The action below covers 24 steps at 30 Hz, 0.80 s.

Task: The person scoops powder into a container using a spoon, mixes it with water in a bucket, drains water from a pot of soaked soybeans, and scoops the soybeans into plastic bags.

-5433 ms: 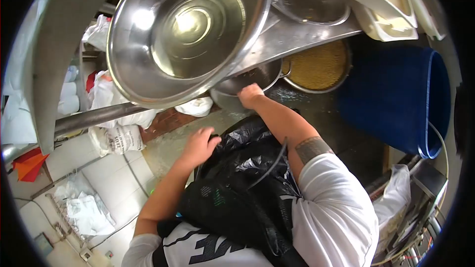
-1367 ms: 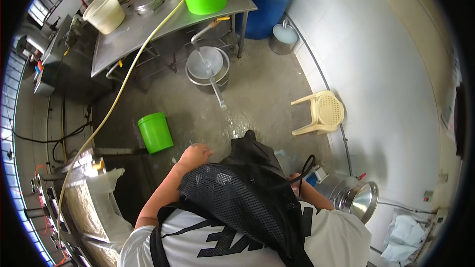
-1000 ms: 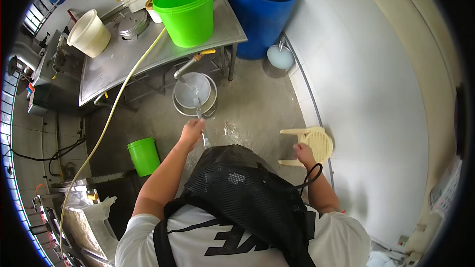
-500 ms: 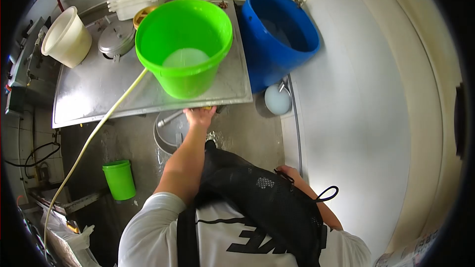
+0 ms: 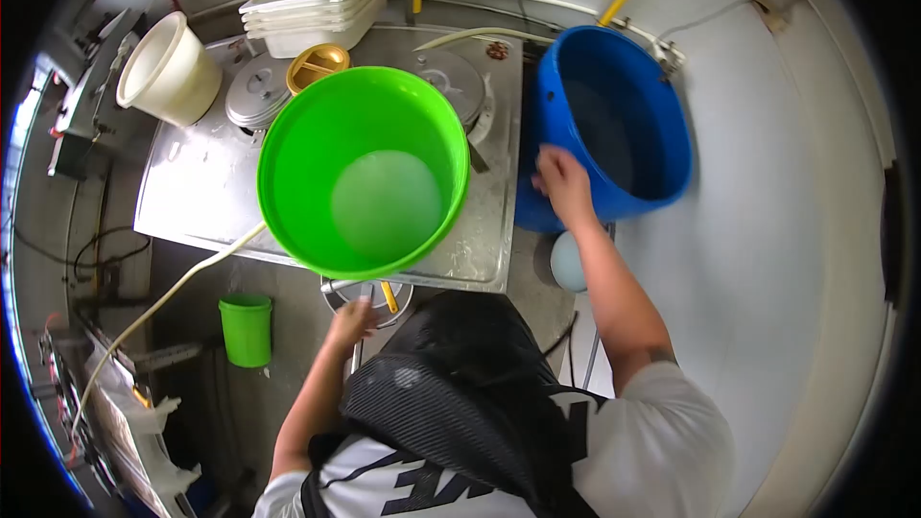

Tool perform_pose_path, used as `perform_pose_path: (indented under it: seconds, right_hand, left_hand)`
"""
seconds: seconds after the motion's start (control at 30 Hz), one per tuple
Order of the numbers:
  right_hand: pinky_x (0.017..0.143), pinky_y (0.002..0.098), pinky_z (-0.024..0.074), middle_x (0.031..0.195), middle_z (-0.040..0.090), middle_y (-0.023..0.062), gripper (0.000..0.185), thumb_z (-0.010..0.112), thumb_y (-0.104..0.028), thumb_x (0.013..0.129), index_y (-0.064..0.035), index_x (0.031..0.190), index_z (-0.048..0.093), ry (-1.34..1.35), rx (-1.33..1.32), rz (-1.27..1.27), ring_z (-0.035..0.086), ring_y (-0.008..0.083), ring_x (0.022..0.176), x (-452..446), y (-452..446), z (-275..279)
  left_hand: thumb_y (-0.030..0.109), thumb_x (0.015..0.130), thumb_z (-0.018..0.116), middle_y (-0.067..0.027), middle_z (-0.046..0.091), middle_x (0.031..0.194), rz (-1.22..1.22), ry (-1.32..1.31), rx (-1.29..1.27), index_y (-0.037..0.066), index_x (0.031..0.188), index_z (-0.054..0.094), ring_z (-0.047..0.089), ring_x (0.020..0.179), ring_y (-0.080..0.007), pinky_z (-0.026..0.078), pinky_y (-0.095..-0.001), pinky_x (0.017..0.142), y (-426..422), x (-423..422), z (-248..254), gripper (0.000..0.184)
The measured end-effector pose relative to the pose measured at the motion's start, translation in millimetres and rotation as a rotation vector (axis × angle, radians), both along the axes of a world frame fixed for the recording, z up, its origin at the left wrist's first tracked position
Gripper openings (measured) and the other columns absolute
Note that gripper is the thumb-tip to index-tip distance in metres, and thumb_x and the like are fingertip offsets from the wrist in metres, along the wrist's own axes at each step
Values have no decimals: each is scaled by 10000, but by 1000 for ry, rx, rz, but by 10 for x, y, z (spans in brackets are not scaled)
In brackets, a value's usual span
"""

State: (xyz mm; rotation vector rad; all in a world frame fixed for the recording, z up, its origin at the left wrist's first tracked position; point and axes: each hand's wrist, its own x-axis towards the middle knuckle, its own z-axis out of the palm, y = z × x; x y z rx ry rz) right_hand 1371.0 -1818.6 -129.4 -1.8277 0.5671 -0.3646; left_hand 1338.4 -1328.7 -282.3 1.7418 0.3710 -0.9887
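Note:
A large green bucket [image 5: 288, 144] with cloudy whitish liquid in its bottom stands on the steel worktop [image 5: 192, 182] in front of me. My left hand [image 5: 353, 319] is low at the front edge of the worktop, its fingers blurred. Just right of it is a yellow-handled lever [image 5: 389, 296], apart from the hand. My right hand [image 5: 561, 182] is raised over the worktop's right side, in front of a blue barrel [image 5: 542, 149]. Its fingers are curled in and nothing shows in them. Whether it touches the barrel, I cannot tell.
White trays [image 5: 317, 0] are stacked at the back. A white bucket [image 5: 173, 77], a lidded pot [image 5: 257, 91] and a gold-coloured round item [image 5: 319, 65] stand on the worktop. A pale hose [image 5: 173, 288] runs off to the lower left. A small green bucket [image 5: 247, 331] sits on the floor.
My left hand has come away from the worktop's front edge, back toward my body. My right hand has risen from beside my hip to the blue barrel. The camera view has shifted.

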Motion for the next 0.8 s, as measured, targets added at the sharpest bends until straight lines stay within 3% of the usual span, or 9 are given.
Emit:
perform_pose_path:
  seconds: [0.13,0.17,0.23,0.27,0.3,0.4,0.57,0.63,0.8]
  right_hand:
    - [786,293,530,1018,725,99,417,655,-233,1022,54,1319,597,-267,143,150,676,154,864,2273,-324,-240]
    - [619,237,463,1045,693,49,432,633,-208,1034,22,1392,558,-282,66,139,574,78,761,2938,-417,-559]
    - [631,277,478,1059,682,63,567,671,-283,995,16,1450,513,-281,171,152,572,110,772,3988,-410,-752]
    - [640,293,485,1069,681,78,623,688,-314,977,15,1469,496,-259,151,152,574,120,793,4395,-367,-866]
    - [1060,424,481,1369,639,269,646,687,-303,932,74,1431,524,-106,-12,151,620,355,1278,4410,-205,-464]
    - [1019,462,480,1365,610,223,591,668,-216,919,40,1432,524,24,204,48,586,329,1261,5273,-85,-755]
    - [1092,610,395,1416,577,168,452,601,-167,939,-18,1365,573,87,825,96,538,385,1286,5588,194,-662]
    - [1109,583,416,1329,638,184,399,532,-132,967,13,1334,589,33,1127,412,537,427,1298,5351,302,-463]
    - [988,537,501,1224,661,139,299,543,-230,1025,-67,1273,580,-188,936,574,610,384,1183,4833,870,146]
  left_hand:
    - [676,1061,312,-146,701,1055,499,-245,61,-3,1304,587,674,829,-189,578,-330,633,16,417,1904,772]
    - [692,1061,271,-156,705,1074,611,-267,5,-9,1338,573,679,846,-183,588,-318,643,-76,532,2283,812]
    - [818,990,202,-144,702,1129,534,-314,-6,-5,1447,488,666,819,-161,592,-298,620,-351,664,2718,983]
    - [686,1056,343,-159,706,1148,566,-286,21,-32,1454,483,683,784,-171,595,-307,608,-530,745,2870,832]
    - [686,1056,343,-159,706,1148,602,-292,37,-32,1454,483,683,784,-171,595,-307,608,-623,813,2918,832]
    - [240,1011,583,-137,732,1043,581,-144,27,-49,1288,613,685,678,-179,589,-290,601,-796,861,2993,402]
    - [174,958,561,-82,722,900,720,-302,264,-47,1079,682,676,678,-144,547,-274,565,-666,507,3057,280]
    - [166,940,571,-61,709,848,830,-351,258,-41,1013,687,658,653,-130,518,-265,540,-404,155,3133,248]
    - [121,945,562,-67,694,884,1190,-448,254,-32,1042,659,672,684,-152,543,-280,555,244,-1036,3252,205]
